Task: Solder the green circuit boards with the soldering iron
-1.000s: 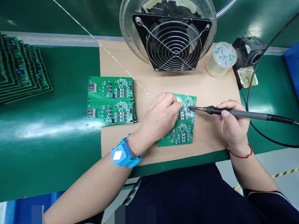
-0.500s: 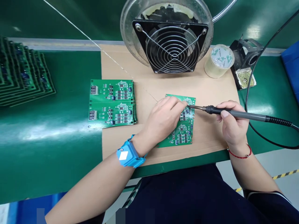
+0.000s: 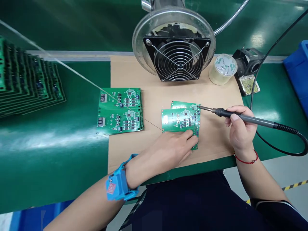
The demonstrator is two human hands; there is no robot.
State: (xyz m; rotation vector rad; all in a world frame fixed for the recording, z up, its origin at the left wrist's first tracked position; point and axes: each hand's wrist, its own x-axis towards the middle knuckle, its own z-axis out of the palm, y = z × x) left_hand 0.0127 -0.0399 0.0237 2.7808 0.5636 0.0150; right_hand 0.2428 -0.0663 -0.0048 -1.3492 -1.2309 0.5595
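Observation:
My left hand (image 3: 176, 147), a blue strap (image 3: 120, 183) on its wrist, lies over the lower part of a green circuit board (image 3: 172, 119). Its bent fingers grip that board near the lower right. Behind the board, the top edge of another circuit board (image 3: 179, 105) sticks out. A thin solder wire (image 3: 79, 74) runs from the upper left down to the left hand, where its end is hidden. My right hand (image 3: 242, 128) is closed around a soldering iron (image 3: 252, 120). The iron's tip is at the boards' upper right corner, contact unclear.
Left of my hands lies a stack of circuit boards (image 3: 120, 110) on cardboard (image 3: 151, 144). More boards stand in a row (image 3: 31, 83) at far left. A fan (image 3: 179, 61) hangs behind. Right of it are a tape roll (image 3: 223, 69) and an iron stand (image 3: 249, 64).
My left hand has moved from the iron tip toward me, onto the board's lower part. One board has shifted down, uncovering another behind it. The right hand still holds the iron.

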